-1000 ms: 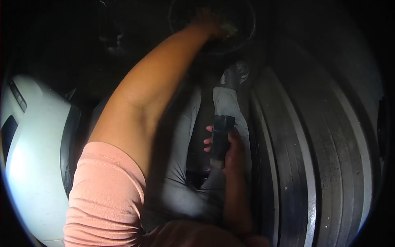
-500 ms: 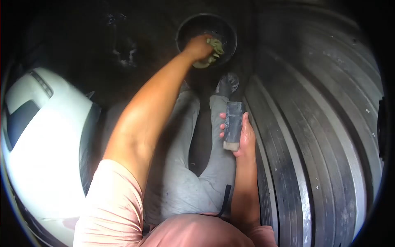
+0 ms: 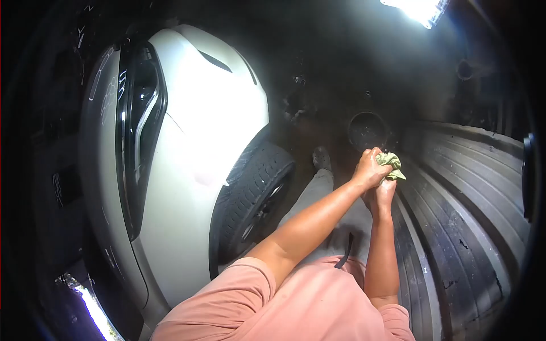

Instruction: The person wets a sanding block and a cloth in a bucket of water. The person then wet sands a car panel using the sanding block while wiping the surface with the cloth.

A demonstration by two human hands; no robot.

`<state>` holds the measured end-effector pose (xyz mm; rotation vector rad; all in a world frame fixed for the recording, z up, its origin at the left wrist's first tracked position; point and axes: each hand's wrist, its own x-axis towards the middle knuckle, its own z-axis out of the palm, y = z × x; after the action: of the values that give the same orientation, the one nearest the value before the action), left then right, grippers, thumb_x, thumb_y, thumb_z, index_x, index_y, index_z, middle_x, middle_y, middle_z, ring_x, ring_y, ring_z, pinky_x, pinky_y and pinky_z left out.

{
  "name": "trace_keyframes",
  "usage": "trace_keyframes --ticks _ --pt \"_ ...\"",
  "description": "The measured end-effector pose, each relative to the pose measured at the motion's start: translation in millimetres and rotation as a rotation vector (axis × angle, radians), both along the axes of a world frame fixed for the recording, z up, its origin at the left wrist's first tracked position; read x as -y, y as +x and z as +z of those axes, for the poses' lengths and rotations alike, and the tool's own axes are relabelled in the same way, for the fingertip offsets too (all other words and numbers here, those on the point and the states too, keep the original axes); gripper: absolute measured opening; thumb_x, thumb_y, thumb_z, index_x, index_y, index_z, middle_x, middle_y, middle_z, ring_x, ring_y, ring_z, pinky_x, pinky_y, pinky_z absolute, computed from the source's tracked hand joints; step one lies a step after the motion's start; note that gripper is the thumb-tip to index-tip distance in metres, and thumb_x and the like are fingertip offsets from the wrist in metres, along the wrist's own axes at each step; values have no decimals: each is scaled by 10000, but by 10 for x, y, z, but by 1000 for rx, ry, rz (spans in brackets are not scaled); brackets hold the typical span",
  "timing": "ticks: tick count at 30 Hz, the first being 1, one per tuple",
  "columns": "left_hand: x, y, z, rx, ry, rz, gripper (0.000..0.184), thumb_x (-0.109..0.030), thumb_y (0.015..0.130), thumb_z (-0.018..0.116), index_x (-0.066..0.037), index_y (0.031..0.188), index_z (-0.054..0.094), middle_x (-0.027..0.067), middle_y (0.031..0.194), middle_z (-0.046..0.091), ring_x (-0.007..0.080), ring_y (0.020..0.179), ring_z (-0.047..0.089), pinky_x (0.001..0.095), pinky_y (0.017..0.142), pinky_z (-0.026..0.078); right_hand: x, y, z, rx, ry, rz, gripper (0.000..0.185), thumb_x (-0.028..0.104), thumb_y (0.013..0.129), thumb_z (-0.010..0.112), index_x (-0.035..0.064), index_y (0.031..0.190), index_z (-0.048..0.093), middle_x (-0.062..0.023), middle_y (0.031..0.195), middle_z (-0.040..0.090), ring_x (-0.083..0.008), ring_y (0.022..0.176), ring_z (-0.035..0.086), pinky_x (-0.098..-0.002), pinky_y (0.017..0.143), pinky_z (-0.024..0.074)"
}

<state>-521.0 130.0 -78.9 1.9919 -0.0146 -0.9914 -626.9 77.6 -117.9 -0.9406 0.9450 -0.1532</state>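
Observation:
My left hand [image 3: 371,169] is closed on a wet-looking yellow-green cloth [image 3: 391,164], whose crumpled folds stick out to its right. Against it, just below, is my right hand [image 3: 382,192], curled up close to the cloth. Most of its fingers are hidden, and the dark sanding block it held earlier does not show. A round black bucket [image 3: 367,132] stands on the dark floor just beyond both hands.
On the left is a white car [image 3: 196,148] with its front tyre [image 3: 256,182] near my legs. Ribbed metal sheeting [image 3: 460,227] rises on the right. A bright lamp [image 3: 421,8] shines at the top. My shoe [image 3: 321,159] is between tyre and bucket.
My left hand has come out of the bucket with the cloth and met my right hand. The sanding block has gone from sight. My view has swung left, showing more of the car.

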Motion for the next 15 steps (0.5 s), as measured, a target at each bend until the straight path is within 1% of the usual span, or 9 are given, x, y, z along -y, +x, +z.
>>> trace_keyframes --ticks 2,4,6,8,10,12,13,14,15 --pt "-114 78 90 128 -22 16 387 -199 747 759 2 1064 668 196 970 710 316 1004 734 431 894 555 194 -50 27 -50 -96 251 340 161 1063 598 35 1379 606 -47 1260 664 -137 1096 661 -332 932 562" --pt "-287 232 211 110 -91 0 351 -145 760 718 -8 1079 661 183 951 733 285 930 743 398 863 566 262 72 52 120 -184 177 331 168 1055 643 -8 1334 615 -77 1134 720 -161 1013 692 -310 918 553" --pt "-467 360 504 119 -143 66 365 -98 779 695 -21 1131 632 149 951 748 228 891 737 358 849 570 295 82 -158 -176 -108 -3 322 233 1061 682 -1 1275 629 -68 1077 710 -139 930 664 -308 839 553" --pt "-727 531 731 231 -202 55 314 -76 758 699 -42 1069 671 181 953 753 344 953 755 421 863 578 112 155 -184 -164 -133 -3 392 294 1061 705 -27 1264 612 -58 1020 694 -110 856 617 -294 756 526" --pt "-1068 781 1035 176 -275 -3 352 -89 768 716 -44 1116 681 163 1019 743 326 984 753 410 890 585 -406 301 -8 -61 -115 88 456 322 1064 698 -24 1335 574 -76 1074 724 -132 871 679 -284 788 559" --pt "-1510 998 1481 270 -147 -141 381 -78 788 728 -39 1164 684 161 1151 704 297 1074 723 388 950 576 -1136 526 809 7 -101 132 665 357 1049 717 -81 1487 475 -137 1209 708 -159 1022 678 -308 898 550" --pt "-1718 1090 1805 346 -58 -222 399 -58 798 733 -36 1192 679 152 1211 683 273 1119 704 371 976 571 -1588 615 801 82 23 80 527 329 1035 747 -79 1331 591 -83 1105 690 -125 989 615 -299 888 520" --pt "-1917 1137 2385 472 80 -317 427 -8 806 738 -33 1226 661 127 1259 657 227 1165 675 341 998 563 -1903 683 1230 156 -42 158 529 340 1028 751 -58 1346 607 -72 1101 698 -134 995 628 -314 894 521" --pt "-2215 1242 2680 535 142 -413 447 -17 803 762 -29 1242 678 157 1373 590 257 1265 638 366 1056 547 -2276 748 1231 174 -45 286 494 360 1028 739 -25 1323 643 -81 1097 725 -148 983 653 -322 886 528"
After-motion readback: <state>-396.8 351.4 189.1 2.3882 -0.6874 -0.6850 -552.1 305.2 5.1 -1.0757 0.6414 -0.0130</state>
